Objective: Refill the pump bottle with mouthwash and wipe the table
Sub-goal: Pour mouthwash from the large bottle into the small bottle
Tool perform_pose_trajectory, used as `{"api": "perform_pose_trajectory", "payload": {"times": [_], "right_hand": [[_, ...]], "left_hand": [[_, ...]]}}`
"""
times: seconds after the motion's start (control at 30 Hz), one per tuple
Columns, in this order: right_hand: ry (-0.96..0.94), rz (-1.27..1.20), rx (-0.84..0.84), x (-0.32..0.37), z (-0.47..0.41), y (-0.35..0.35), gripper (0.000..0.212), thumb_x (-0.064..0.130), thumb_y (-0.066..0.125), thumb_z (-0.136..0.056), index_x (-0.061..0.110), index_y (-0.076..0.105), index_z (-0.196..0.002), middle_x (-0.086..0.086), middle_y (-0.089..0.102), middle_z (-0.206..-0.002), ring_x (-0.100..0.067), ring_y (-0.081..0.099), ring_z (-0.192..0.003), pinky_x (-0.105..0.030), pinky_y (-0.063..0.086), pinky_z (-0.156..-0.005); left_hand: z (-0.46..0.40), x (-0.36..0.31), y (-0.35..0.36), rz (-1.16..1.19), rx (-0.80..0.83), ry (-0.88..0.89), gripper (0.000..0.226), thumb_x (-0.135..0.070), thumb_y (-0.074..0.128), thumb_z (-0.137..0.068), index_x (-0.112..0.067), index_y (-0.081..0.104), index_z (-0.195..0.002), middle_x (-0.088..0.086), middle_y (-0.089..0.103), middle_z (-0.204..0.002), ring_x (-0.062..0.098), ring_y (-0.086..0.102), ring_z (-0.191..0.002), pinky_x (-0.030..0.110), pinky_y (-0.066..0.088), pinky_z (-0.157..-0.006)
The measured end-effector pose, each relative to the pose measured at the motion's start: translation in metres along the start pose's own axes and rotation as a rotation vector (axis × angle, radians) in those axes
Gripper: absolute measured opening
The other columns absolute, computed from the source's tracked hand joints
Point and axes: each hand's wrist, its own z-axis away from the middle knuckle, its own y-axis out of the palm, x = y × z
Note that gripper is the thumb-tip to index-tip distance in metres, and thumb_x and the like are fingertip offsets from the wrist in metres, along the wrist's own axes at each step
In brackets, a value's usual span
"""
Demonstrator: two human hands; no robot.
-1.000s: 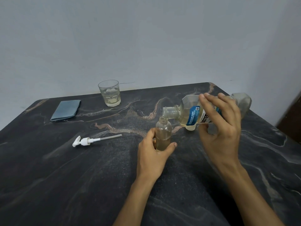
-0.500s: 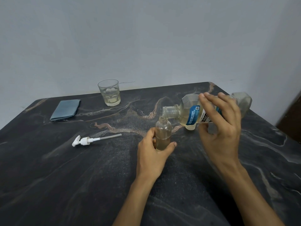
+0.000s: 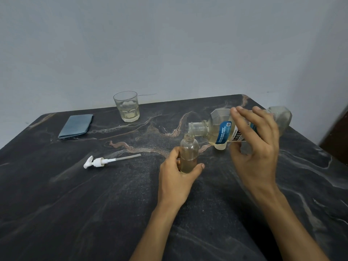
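A small clear pump bottle (image 3: 189, 151) stands upright mid-table, partly full of pale yellow liquid, its top open. My left hand (image 3: 178, 178) grips its lower part. My right hand (image 3: 254, 149) holds a large clear mouthwash bottle (image 3: 218, 129) with a blue label, tipped on its side. The big bottle's open neck sits right over the small bottle's mouth. The white pump head (image 3: 98, 162) with its tube lies flat on the table to the left. A folded blue cloth (image 3: 76, 125) rests at the far left.
A glass tumbler (image 3: 127, 106) with a little pale liquid stands at the back near the wall. The dark marbled table (image 3: 75, 204) ends at a right edge beside a brown surface (image 3: 337, 136).
Both hands and both bottles keep nearly the same pose. The liquid level in the small bottle looks slightly higher.
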Motion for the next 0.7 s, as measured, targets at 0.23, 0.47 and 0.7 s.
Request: {"api": "perform_pose_trajectory", "payload": {"times": [0.23,0.47,0.7], "right_hand": [[-0.008,0.001,-0.004,0.0000,0.0002,0.0003,0.086,-0.031,0.067,-0.053,0.008,0.050,-0.128,0.001,0.047,-0.123,-0.026,0.038,-0.123,-0.015,0.016,-0.112],[0.001,0.005,0.002,0.0002,0.0003,-0.0002,0.083,-0.031,0.066,-0.054,0.006,0.051,-0.127,0.001,0.047,-0.123,-0.026,0.038,-0.124,-0.015,0.016,-0.112],[-0.002,0.004,0.002,0.0002,-0.0001,-0.0008,0.085,-0.031,0.066,-0.053,0.007,0.051,-0.128,0.002,0.047,-0.123,-0.026,0.038,-0.123,-0.014,0.016,-0.111]], "left_hand": [[0.0005,0.0010,-0.0002,-0.002,0.003,-0.005,0.033,-0.030,0.082,-0.066,-0.036,0.058,-0.088,-0.017,0.068,-0.081,-0.004,0.064,-0.077,0.015,0.054,-0.065],[0.0000,0.0017,0.0002,-0.011,0.003,-0.005,0.033,-0.032,0.082,-0.066,-0.036,0.058,-0.089,-0.016,0.069,-0.084,-0.004,0.064,-0.078,0.018,0.054,-0.068],[0.0000,0.0013,-0.0001,-0.005,0.006,-0.009,0.034,-0.032,0.082,-0.066,-0.035,0.058,-0.091,-0.015,0.068,-0.086,-0.004,0.064,-0.079,0.019,0.055,-0.069]]}}
